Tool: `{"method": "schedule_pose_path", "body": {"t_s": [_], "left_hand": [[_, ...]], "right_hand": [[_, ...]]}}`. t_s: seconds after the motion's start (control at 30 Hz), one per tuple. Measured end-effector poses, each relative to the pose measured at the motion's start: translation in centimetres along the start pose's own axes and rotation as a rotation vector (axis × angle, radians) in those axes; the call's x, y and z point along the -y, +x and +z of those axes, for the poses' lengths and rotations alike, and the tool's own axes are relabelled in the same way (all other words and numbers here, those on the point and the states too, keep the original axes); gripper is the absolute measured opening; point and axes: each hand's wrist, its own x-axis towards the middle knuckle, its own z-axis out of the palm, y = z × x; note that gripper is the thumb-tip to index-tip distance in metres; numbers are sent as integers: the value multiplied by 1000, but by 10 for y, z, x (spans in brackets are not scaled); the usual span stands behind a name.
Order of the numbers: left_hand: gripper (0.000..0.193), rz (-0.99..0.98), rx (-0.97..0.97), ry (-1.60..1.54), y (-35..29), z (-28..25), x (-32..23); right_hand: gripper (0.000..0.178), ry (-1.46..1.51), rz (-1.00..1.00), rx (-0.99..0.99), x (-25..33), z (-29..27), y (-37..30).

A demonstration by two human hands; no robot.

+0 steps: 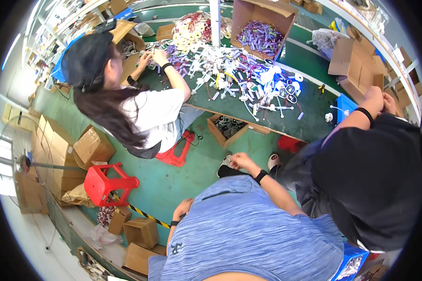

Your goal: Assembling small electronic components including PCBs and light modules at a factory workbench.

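1. Fingers (234,159) of the right hand (243,162) are seen curled close together, narrow; whether anything small is pinched cannot be told.
2. The left hand (183,208) is kept low at the hip of the blue striped shirt (248,234). Its fingers are tucked under, so their state cannot be told.
3. A black-and-white shoe (225,166) is seen just beside the right hand, on the green floor (173,180).
4. An open cardboard box (227,127) of small dark parts is placed on the floor ahead of that hand, under the edge of the surface (309,100).
5. Judged: the reach is best made straight and low, with the red stool (109,183) and the seated co-worker's white sleeve (166,105) kept clear of.
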Motion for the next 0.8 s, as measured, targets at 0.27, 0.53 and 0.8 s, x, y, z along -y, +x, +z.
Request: {"method": "schedule_pose_path", "body": {"t_s": [0.27,0.53,0.8], "left_hand": [[26,61,77,-141,170,-85,-158],[24,404,-141,-155,289,-97,-298],[33,503,-150,618,345,-103,-354]], "right_hand": [[18,183,-42,-162,100,-61,32],[19,315,27,-310,107,-68,37],[20,404,12,-549,137,-69,47]]}}
